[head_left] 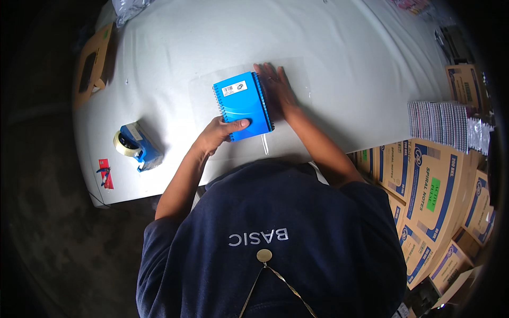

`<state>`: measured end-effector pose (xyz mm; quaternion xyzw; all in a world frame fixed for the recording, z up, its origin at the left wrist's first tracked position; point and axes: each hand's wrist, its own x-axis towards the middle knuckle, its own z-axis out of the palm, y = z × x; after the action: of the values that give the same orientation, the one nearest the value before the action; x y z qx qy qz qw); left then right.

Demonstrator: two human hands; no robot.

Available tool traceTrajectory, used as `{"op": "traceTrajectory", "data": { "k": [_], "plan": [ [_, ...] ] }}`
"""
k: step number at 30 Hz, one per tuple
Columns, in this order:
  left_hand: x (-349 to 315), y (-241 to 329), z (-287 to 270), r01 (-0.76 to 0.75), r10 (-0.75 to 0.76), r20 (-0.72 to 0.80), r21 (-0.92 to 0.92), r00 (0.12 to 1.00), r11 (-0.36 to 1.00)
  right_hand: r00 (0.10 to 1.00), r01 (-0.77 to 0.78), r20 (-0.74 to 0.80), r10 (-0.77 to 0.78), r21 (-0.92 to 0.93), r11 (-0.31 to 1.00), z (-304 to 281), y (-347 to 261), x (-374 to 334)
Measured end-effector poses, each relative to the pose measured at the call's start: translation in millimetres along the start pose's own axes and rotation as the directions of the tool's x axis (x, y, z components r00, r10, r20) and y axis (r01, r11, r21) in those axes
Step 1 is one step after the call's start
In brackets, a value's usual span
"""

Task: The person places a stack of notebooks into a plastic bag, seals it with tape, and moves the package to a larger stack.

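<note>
A small stack of blue spiral notebooks (241, 108) is over the middle of the table, coils showing along its left and right edges. The top cover carries a white label. My left hand (218, 132) grips the lower left corner, thumb lying on the cover and its other fingers hidden beneath. Along the right side, my right hand (277, 90) is stretched out flat, its fingers pointing away from me; whether it touches the notebooks is hard to make out. Under them lies a clear plastic sheet (204, 95), faintly visible against the white cloth.
A blue tape dispenser (142, 146) stands to the left on the white-covered table (175, 58). Near the left corner are a red packet and a small blue tool (105, 174). An open carton (96, 66) sits far left. Stacked notebooks (437, 124) and cartons (429, 185) line the right.
</note>
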<state>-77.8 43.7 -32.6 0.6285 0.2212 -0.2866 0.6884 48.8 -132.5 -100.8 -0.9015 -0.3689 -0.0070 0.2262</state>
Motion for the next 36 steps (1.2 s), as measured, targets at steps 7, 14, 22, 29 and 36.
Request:
{"op": "traceTrajectory", "data": {
  "k": [7,14,22,29,36],
  "plan": [
    [16,-1,-8,0.142,-0.136,-0.052,0.156,0.989,0.977,0.959,0.023,-0.268,0.095,0.404,0.915,-9,10,-16],
    [16,7,-5,0.129,-0.129,-0.011,0.189,0.992,0.973,0.998,-0.001,-0.061,-0.001,-0.032,0.999,-5,9,-38],
    [15,8,-1,0.132,-0.126,-0.043,0.195,0.991,0.972,0.996,-0.063,-0.067,0.053,-0.144,0.988,1,7,-43],
    [18,8,-6,0.141,-0.150,0.016,0.257,0.989,0.956,0.991,-0.091,-0.106,0.078,-0.121,0.989,4,5,-43],
    [20,14,-1,0.112,-0.126,0.035,0.265,0.991,0.958,0.992,-0.087,-0.105,0.073,-0.144,0.986,6,6,-42]
  ]
}}
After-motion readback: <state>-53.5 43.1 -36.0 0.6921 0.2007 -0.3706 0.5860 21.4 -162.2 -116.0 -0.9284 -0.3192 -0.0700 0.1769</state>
